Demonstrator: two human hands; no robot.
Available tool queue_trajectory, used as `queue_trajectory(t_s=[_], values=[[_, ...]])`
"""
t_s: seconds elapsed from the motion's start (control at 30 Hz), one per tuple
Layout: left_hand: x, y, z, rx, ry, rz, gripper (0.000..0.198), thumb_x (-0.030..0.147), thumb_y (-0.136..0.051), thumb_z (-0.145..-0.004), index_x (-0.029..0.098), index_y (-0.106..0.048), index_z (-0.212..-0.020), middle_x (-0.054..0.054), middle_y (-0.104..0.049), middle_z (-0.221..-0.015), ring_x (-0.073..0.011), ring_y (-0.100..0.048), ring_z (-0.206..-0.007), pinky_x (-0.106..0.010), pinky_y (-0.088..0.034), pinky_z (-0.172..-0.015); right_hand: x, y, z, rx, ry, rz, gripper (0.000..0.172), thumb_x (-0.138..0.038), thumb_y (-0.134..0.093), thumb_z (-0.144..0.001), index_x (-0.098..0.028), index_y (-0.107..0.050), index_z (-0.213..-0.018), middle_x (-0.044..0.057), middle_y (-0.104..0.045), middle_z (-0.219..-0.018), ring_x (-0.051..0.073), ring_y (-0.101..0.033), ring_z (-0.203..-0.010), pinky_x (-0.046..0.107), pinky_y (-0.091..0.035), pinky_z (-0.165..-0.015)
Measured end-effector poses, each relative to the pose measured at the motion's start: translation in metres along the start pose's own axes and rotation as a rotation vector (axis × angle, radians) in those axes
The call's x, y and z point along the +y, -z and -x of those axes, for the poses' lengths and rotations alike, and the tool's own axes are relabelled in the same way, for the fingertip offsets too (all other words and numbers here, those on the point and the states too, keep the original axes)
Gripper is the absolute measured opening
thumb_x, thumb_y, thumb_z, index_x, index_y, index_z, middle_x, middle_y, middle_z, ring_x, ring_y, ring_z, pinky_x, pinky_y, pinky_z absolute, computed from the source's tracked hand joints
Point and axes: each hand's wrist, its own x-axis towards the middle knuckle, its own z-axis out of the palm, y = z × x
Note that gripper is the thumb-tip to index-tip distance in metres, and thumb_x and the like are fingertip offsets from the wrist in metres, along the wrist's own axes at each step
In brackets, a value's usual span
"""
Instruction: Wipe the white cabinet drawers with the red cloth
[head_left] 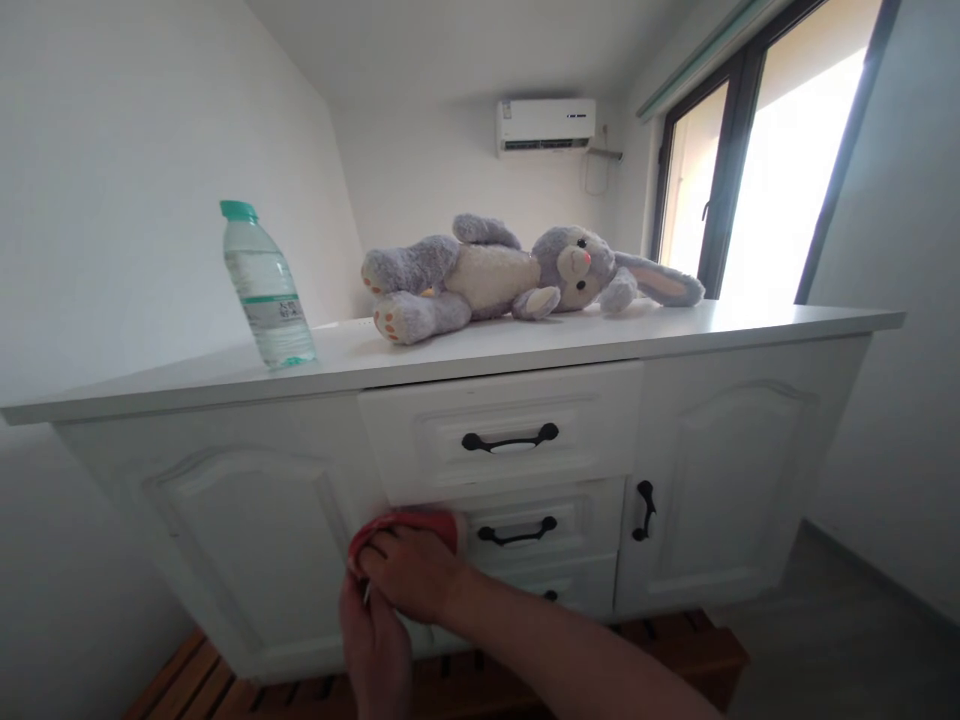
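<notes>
In front of the white cabinet, both my hands are together on a red shoe (431,522) with a pale edge, slightly blurred. My right hand (412,572) lies over it, its bent fingers reaching into the opening. From below, my left hand (373,635) grips the shoe's rear end, with its fingertips partly hidden behind the shoe and my right hand. A small whitish bit shows between the two hands. The shoe's toe points right, towards the middle drawer's black handle (517,531).
On the white cabinet top (337,350) stands a water bottle (271,290) with a green cap. A grey plush rabbit (495,275) lies on its side there. Below the cabinet is a slatted wooden platform (720,650). An air conditioner (546,125) and a window (795,150) are behind.
</notes>
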Motion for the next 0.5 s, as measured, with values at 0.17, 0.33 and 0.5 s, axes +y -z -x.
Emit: queue_trajectory(t_s=[0.17,0.33,0.5], values=[[-0.006,-0.035,0.001,-0.097,-0.122,-0.146,0.065,0.049,-0.034,-0.094,0.006,-0.052,-0.139,-0.025,-0.046,-0.155,-0.0346,-0.039,-0.147,-0.054,-0.028,-0.125,0.034,0.011,0.012,0.021,-0.044,-0.084,0.024,-0.018,-0.046,-0.100,-0.015,-0.062,-0.118,0.008,-0.070,-0.118,0.020,-0.067,-0.100,0.029,-0.058,-0.076],[0.025,-0.119,0.083,-0.423,-0.251,-0.016,0.050,0.041,-0.045,-0.094,0.013,-0.059,-0.134,-0.022,-0.053,-0.149,-0.0319,-0.050,-0.140,-0.052,-0.042,-0.118,0.091,0.075,0.141,0.130,-0.327,-0.251,0.028,-0.018,-0.048,-0.097,-0.018,-0.064,-0.121,0.007,-0.069,-0.124,0.018,-0.063,-0.115,0.031,-0.049,-0.104],[0.090,-0.189,0.151,-0.787,-0.396,0.166,0.050,0.032,-0.040,-0.097,0.016,-0.051,-0.143,-0.020,-0.049,-0.152,-0.0273,-0.045,-0.144,-0.050,-0.036,-0.122,0.143,0.123,0.248,0.272,-0.596,-0.135,0.033,-0.019,-0.046,-0.096,-0.018,-0.063,-0.124,0.011,-0.067,-0.128,0.022,-0.060,-0.122,0.040,-0.043,-0.113]])
